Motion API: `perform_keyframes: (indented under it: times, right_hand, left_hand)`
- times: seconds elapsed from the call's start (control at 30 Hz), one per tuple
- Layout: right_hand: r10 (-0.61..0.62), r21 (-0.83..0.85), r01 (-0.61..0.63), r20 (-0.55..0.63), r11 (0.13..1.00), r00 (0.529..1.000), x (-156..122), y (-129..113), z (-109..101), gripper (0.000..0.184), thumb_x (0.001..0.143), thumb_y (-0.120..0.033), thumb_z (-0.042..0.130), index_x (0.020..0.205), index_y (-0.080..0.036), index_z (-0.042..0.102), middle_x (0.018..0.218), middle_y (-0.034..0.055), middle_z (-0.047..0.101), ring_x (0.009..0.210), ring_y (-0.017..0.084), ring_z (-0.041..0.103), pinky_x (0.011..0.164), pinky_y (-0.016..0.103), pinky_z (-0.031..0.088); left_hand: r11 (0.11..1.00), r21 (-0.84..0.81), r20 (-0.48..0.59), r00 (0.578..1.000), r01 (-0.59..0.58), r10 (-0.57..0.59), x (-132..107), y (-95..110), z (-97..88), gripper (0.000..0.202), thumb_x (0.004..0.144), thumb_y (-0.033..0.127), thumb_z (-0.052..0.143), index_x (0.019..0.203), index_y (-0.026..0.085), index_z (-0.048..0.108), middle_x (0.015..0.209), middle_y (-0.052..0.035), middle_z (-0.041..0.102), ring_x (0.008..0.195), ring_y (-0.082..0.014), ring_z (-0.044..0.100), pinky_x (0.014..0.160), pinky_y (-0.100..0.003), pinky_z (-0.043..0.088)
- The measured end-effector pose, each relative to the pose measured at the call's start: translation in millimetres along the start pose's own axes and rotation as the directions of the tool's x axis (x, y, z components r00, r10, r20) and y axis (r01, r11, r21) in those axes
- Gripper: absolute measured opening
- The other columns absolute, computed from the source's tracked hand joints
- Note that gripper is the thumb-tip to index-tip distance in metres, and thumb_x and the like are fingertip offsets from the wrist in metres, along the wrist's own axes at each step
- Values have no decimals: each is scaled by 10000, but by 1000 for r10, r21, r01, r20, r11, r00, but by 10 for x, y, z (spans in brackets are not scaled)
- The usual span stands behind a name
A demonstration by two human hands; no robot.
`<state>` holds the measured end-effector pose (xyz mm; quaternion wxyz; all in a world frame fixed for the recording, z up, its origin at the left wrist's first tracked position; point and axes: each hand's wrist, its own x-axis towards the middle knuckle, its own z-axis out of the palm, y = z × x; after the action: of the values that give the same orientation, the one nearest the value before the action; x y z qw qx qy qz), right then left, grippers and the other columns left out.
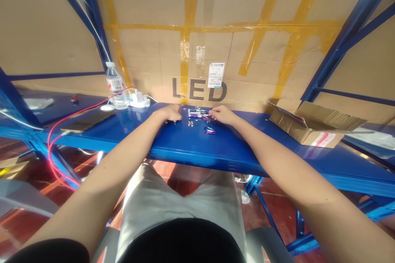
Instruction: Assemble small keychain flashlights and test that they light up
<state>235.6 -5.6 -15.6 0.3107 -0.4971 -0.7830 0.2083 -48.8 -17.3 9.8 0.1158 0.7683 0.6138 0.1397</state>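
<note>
Our left hand rests knuckles-up on the blue shelf a little left of the frame's centre, fingers curled over something small and metallic; from here we cannot tell whether it grips the piece or merely covers it. Our right hand lies just right of centre, its fingertips bent down onto the near end of a little row of coloured clips, seemingly pinching one of them, though the parts are too small for us to be certain. The clips sit between the two hands, side by side, in purple, green and silver, their long axes running left to right across the frame, the ends toward the right hand; we judge they are lined up this way so that each can be picked off from one end. Just below them lie a few tiny metal bits, and nearer to us a single purple clip lies apart, its long axis also roughly left to right, slightly tilted. Both forearms stretch forward over our lap and bear on the shelf's front edge, probably to steady such fine work. Behind the hands a large cardboard sheet marked LED, patched with yellow tape, stands against the blue racking. At middle left a water bottle stands upright beside a white charger, with a red cable looping down to a phone lying flat. At right an open carton lies on the shelf.
</note>
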Motion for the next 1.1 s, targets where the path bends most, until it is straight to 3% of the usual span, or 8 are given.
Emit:
perform_keyframes:
  times: [0.3, 0.43, 0.57, 0.73, 0.83, 0.93, 1.03, 1.1]
  right_hand:
    - [20, 0, -20, 8, 1000, 1000, -3, 5, 12, 312, 923, -380, 618, 692, -171, 638, 687, 27, 605, 640, 159, 521, 650, 308, 424]
    - [-15, 5, 15, -91, 1000, 996, 12, -11, -2, 308, 898, -397, 639, 693, -168, 650, 671, 29, 609, 661, 170, 534, 663, 310, 420]
    - [-98, 5, 101, -196, 995, 976, -35, -134, -15, 327, 912, -402, 571, 706, -167, 667, 644, 27, 595, 684, 184, 540, 669, 320, 406]
    - [-255, 70, 261, -86, 963, 963, -154, -397, 127, 324, 833, -489, 670, 827, -170, 728, 767, 45, 683, 714, 184, 569, 673, 315, 411]
    - [-279, 63, 282, -59, 957, 959, -174, -500, 228, 344, 811, -515, 702, 743, -181, 655, 674, 3, 604, 664, 156, 503, 630, 296, 353]
    - [-277, -24, 276, -99, 961, 956, -160, -512, 233, 360, 871, -425, 620, 619, -193, 512, 597, -20, 505, 635, 138, 442, 622, 295, 307]
    - [-271, -52, 266, -109, 962, 956, -141, -444, 156, 274, 883, -317, 548, 641, -193, 523, 622, -10, 538, 644, 148, 471, 637, 299, 325]
    - [-255, -56, 249, -128, 967, 959, -131, -380, 96, 228, 889, -288, 520, 684, -193, 551, 657, 1, 567, 670, 161, 497, 654, 300, 346]
  left_hand:
    - [999, 4, -31, 998, -46, 46, 33, 39, 80, 335, 702, 205, 706, 1037, 210, 709, 862, -61, 747, 732, -243, 712, 677, -281, 524]
    - [995, -92, -123, 992, -30, 19, 68, 45, 103, 327, 730, 226, 723, 1053, 189, 690, 885, -65, 741, 716, -233, 694, 688, -295, 517]
    - [941, -291, -260, 961, -170, 93, 54, 146, 118, 201, 798, 243, 703, 982, 173, 660, 915, -59, 721, 784, -202, 675, 716, -282, 505]
    - [785, -518, -352, 921, -340, 166, -39, 318, 112, 287, 786, 356, 794, 927, 173, 623, 873, -34, 699, 792, -165, 652, 749, -286, 498]
    - [698, -593, -326, 913, -401, 246, -51, 370, 139, 375, 732, 403, 855, 882, 168, 605, 830, -32, 700, 786, -166, 660, 754, -301, 504]
    - [643, -635, -297, 904, -429, 309, -32, 369, 153, 426, 735, 479, 855, 896, 158, 624, 826, -48, 711, 798, -174, 672, 782, -327, 520]
    - [688, -579, -273, 899, -438, 343, -38, 329, 104, 416, 727, 456, 856, 948, 156, 672, 898, -65, 731, 841, -181, 680, 814, -335, 530]
    - [765, -498, -149, 909, -408, 388, -66, 297, 49, 359, 700, 385, 863, 943, 169, 709, 927, -60, 747, 869, -192, 692, 821, -326, 532]
